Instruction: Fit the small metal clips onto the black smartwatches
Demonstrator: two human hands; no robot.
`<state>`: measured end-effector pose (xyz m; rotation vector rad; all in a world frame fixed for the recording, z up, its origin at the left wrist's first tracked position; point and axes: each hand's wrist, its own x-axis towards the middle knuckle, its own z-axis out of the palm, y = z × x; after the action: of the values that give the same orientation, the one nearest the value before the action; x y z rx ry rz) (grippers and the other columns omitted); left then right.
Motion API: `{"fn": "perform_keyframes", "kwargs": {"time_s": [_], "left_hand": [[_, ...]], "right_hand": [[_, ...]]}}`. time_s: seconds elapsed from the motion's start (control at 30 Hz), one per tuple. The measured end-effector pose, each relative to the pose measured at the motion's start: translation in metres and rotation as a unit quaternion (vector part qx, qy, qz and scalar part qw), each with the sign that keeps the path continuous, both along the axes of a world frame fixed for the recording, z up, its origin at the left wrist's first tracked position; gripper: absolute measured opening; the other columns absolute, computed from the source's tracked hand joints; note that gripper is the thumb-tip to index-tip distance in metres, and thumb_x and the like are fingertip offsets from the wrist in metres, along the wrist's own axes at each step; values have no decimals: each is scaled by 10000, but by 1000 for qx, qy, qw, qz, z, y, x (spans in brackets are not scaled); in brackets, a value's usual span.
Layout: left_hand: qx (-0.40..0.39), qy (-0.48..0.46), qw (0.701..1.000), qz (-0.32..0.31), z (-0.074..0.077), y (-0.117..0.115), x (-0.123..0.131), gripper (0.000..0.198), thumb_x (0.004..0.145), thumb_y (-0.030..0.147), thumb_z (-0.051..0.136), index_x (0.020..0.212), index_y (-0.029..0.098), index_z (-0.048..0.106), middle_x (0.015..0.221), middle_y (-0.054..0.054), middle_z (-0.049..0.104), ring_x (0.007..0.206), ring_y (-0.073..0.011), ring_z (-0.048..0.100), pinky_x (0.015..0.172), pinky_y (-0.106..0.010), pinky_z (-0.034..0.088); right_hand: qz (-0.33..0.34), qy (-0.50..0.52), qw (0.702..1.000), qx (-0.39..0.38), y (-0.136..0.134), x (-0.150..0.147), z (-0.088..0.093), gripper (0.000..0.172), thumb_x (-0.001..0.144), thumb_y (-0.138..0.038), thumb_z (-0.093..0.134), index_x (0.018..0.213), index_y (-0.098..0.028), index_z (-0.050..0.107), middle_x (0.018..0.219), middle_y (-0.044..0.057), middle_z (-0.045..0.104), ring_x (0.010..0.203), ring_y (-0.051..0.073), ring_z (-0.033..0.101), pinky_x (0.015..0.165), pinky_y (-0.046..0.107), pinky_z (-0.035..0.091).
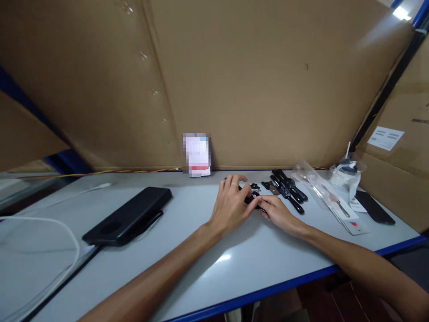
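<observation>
Both hands meet over a slim, black-handled tool (251, 199) at the middle of the table. My left hand (231, 199) has its curled fingers over the upper end of it, with the thumb pointing toward the other hand. My right hand (275, 212) pinches the lower end between thumb and fingers. Much of the tool is hidden, so its exact kind does not show. Just beyond the hands lies a small dark metal piece (255, 187). To the right is a loose pile of glossy black-handled tools (288, 192), with a small brownish part (274, 189) at its left side.
Clear plastic packages (330, 199) and a plastic-wrapped cup (345, 172) lie right, beside a black phone (375, 208). A black power bank (129, 214) with a white cable (63, 221) is left. A blurred upright card (197, 154) leans against the cardboard wall (251, 89).
</observation>
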<state>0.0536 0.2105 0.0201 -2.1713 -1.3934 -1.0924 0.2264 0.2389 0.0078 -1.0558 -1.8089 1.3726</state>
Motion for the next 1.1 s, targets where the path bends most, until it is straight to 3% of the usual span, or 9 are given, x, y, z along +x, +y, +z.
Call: {"fn": "perform_keyframes", "kwargs": {"time_s": [0.23, 0.5, 0.67, 0.8, 0.93, 1.1], "left_hand": [[3, -2, 999, -32, -3, 0, 1, 89, 922, 219, 591, 928, 180, 671, 1144, -146, 594, 1042, -304, 517, 836, -456, 451], [10, 21, 996, -90, -2, 1, -2, 313, 864, 8, 482, 859, 219, 713, 1171, -119, 582, 1050, -282, 504, 820, -424, 444], [10, -6, 999, -41, -1, 0, 0, 150, 965, 224, 536, 944, 185, 679, 1134, -144, 600, 1024, -296, 520, 830, -458, 451], [10, 16, 1000, 15, 1, 1, 0, 270, 952, 396, 611, 795, 177, 629, 1153, -171, 600, 1043, -328, 510, 837, -485, 450], [-2, 21, 1000, 11, 0, 1, 1, 255, 934, 363, 634, 752, 187, 605, 1173, -168, 591, 1083, -333, 504, 868, -498, 454], [-11, 11, 1000, 5, -2, 0, 3, 156, 924, 300, 611, 823, 184, 633, 1170, -165, 587, 1078, -330, 504, 883, -508, 458]], "right_hand": [[-6, -15, 1000, 9, 0, 1, 2, 416, 1014, -391, 524, 645, -209, 465, 532, -37, 440, 503, 112, 359, 507, 268, 257], [4, -7, 1000, 14, 0, 0, 0, 443, 991, -483, 541, 648, -213, 461, 532, -46, 413, 512, 111, 358, 508, 268, 255], [1, 2, 1000, 3, 1, 0, 0, 434, 972, -508, 566, 667, -212, 481, 559, -37, 446, 519, 113, 373, 506, 268, 263], [2, 13, 1000, -1, -3, 0, 4, 321, 991, -406, 547, 748, -196, 561, 582, -47, 436, 524, 111, 375, 527, 261, 282], [0, -3, 1000, 11, -4, -1, 4, 314, 1001, -331, 516, 719, -197, 545, 555, -48, 432, 521, 115, 372, 531, 260, 280], [-7, -8, 1000, 19, 0, 0, 2, 385, 996, -390, 524, 663, -203, 477, 546, -46, 431, 522, 116, 383, 532, 264, 279]]}}
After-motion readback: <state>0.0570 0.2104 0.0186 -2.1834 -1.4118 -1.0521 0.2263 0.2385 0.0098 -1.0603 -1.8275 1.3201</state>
